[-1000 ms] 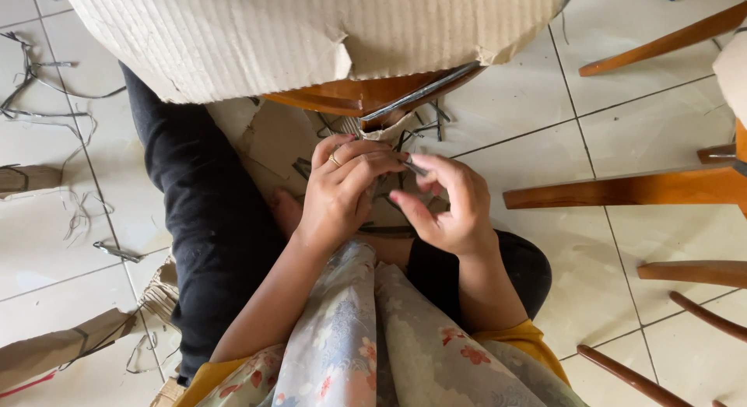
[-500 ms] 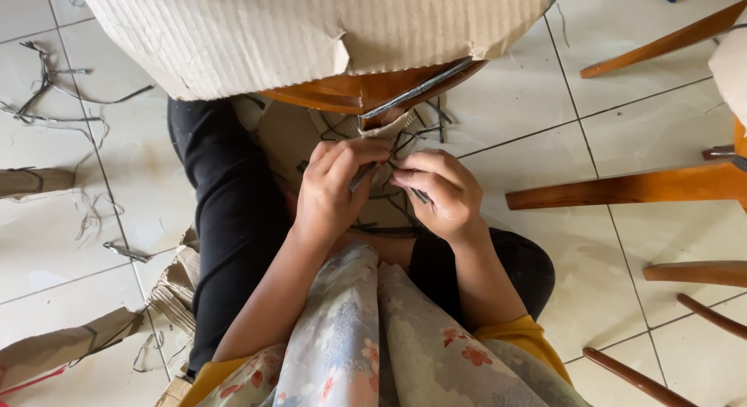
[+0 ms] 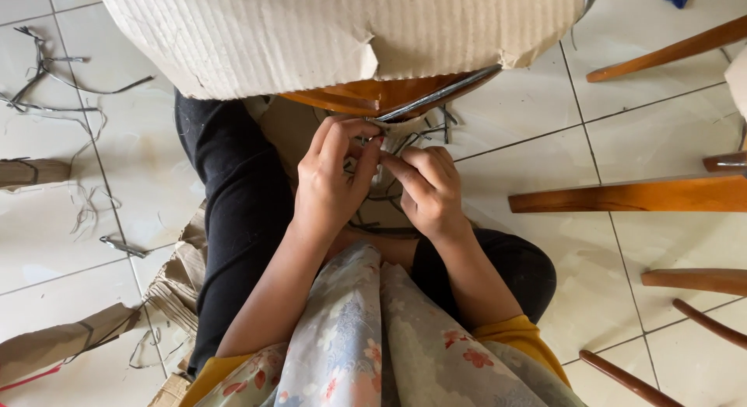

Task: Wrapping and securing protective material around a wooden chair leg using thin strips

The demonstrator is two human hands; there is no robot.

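left hand (image 3: 331,181) – fingers pinched narrow on thin dark strip (image 3: 372,142) at metal rim (image 3: 436,96) | right hand (image 3: 429,191) – curled beside it, fingertips meeting the left's | rim under corrugated cardboard (image 3: 311,33), above lap | floor tiles (image 3: 93,166): loose strip scraps

Person w/ black trousers (image 3: 233,212), yellow top (image 3: 521,337), pale floral scarf (image 3: 373,337), bare forearms.

Corrugated cardboard sheet (image 3: 311,33): matt, ribbed, torn edge. Chair frame (image 3: 366,96): glossy varnished wood, with smooth metal rim (image 3: 436,96). Floor tiles (image 3: 529,119): glazed, shiny. Floor strips (image 3: 54,72): thin, dull grey. Scarf (image 3: 373,337): soft printed cloth.
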